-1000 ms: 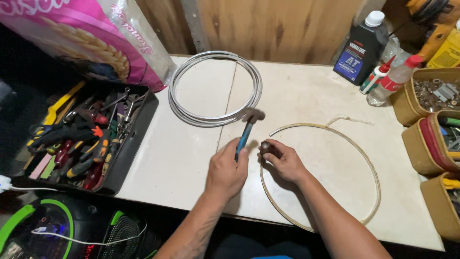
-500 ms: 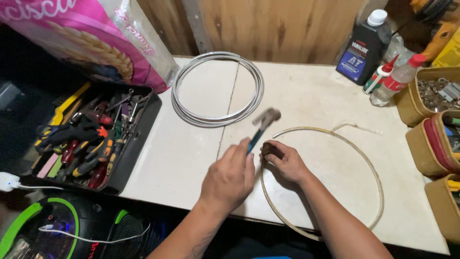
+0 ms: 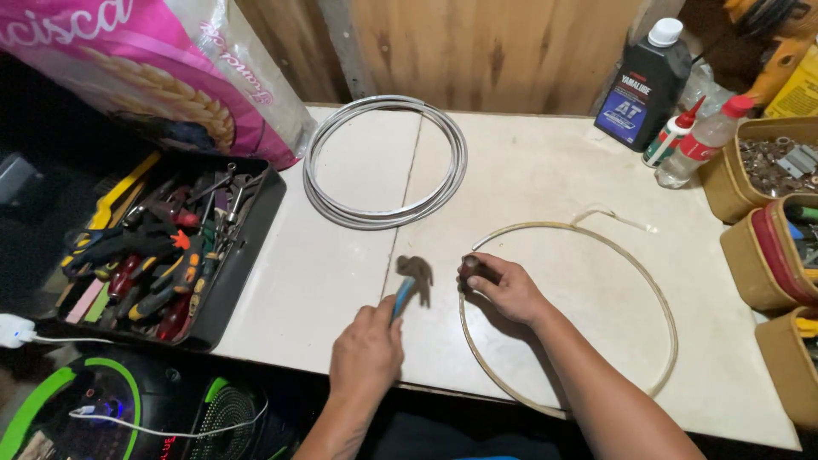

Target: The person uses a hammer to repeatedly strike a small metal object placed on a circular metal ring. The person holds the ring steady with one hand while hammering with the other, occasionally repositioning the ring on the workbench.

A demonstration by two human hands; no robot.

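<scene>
**Hammer close to the fingers on the hoop**

While the hammer [image 3: 415, 277] hangs low over the tabletop [image 3: 528, 170], I watch the only view I have, the head camera, and most of the risk sits in one small spot. The left hand [image 3: 368, 351] has its fingers wrapped tight round the blue handle, and the hammer head is blurred, so I cannot tell exactly where its face points. The right hand [image 3: 504, 287] rests on the tabletop with its fingers closed on the left side of the thin pale hoop [image 3: 673, 328], pinching something small and dark that I cannot make out.

In my judgement the main danger is a blow landing on those fingertips, because the hammer head is just beside them. A glancing strike could also kick the hoop sideways, since it lies loose and only that one hand pins it. The hoop looks slender, so a heavy hit may kink or crack it.

Further off in the same view, the white coil of tubing [image 3: 385, 162] lies near the back, well apart from the hoop. The black tool tray [image 3: 256, 247] sits at the left edge, and the bottles [image 3: 673, 140] stand at the far right; a wide backswing could reach the tray's side.
</scene>
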